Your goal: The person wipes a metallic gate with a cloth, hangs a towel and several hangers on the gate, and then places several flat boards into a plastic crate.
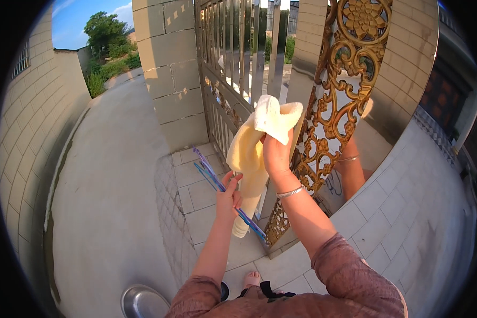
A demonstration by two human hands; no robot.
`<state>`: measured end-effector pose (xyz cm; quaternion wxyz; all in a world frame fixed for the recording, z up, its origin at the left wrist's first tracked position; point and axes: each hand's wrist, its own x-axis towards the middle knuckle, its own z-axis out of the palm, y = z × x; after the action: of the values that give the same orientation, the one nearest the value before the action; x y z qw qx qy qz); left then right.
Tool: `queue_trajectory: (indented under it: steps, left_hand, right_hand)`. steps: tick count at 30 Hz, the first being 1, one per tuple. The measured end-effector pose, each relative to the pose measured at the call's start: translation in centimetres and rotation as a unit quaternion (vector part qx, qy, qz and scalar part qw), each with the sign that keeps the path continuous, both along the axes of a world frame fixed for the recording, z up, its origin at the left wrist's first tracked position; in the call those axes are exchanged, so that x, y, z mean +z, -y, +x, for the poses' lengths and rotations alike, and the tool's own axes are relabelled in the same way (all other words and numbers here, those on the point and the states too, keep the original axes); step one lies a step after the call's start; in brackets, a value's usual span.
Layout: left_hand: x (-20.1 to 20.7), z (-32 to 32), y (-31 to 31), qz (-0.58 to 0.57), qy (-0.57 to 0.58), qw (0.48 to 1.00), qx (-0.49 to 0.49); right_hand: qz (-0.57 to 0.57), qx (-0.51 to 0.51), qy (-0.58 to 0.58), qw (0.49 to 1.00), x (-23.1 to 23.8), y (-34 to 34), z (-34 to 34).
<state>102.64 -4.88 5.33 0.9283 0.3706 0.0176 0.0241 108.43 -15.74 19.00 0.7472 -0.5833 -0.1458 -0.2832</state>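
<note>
My left hand [229, 199] is closed around thin clothes hangers [210, 174], one purple and one blue, which slant down to the right across it. In my raised right hand [277, 156] is a pale yellow towel [247, 148]. Its upper end is bunched over my fingers, and the rest hangs down behind the hangers. The fingertips of my right hand are mostly hidden by the cloth. My left fingers are close to the towel's hanging part; whether they touch it I cannot tell.
Just beyond the towel stands a metal gate [238, 53] with a gold openwork panel [323, 127]. Its shiny surface mirrors my right arm. A block pillar [175, 79] rises at the gate's left. A metal basin [143, 303] sits on the ground at lower left.
</note>
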Motion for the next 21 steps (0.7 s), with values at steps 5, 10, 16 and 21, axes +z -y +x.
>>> queue_trajectory:
  steps: [5,10,16,21]
  left_hand:
    - [2.6,3.7,1.0,-0.014,-0.013,1.0,0.008]
    - [1.1,4.2,-0.8,-0.016,-0.028,0.999,0.016]
    - [-2.2,1.3,-2.8,0.003,-0.085,0.996,-0.009]
    - [-4.8,-1.0,-4.7,0.0,-0.1,0.995,-0.018]
  right_hand:
    - [-0.077,-0.129,0.068,0.986,2.8,0.3,5.9]
    - [-0.173,-0.264,0.023,0.949,1.2,-1.1,13.0]
    - [0.029,-0.062,-0.284,0.956,-11.1,9.3,32.0]
    - [-0.006,0.002,-0.263,0.965,-15.9,11.3,36.6]
